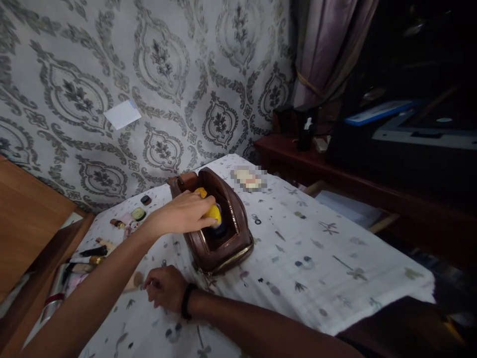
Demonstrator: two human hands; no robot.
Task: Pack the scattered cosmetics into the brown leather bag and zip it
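A brown leather handbag [244, 223] sits on the patterned cloth with its zipped top wide apart. Inside its mouth, my left hand [190, 211] is closed round a bright yellow object [213, 214], whose exact kind is hidden by my fingers. Something dark lies just below the yellow part. My right hand [167, 288], with a black band [186, 301] at the wrist, rests on the cloth in front of the bag. Its fingers are curled in and I see nothing in them. A beige item [134, 282] lies close to its fingertips.
Several cosmetics lie at the left, among them a round green-lidded jar [138, 214], a small dark jar [145, 200] and a silver can [54, 293]. A blurred-out card [249, 178] lies behind the bag. At the right stands a dark red desk [290, 154] with its drawer pulled out.
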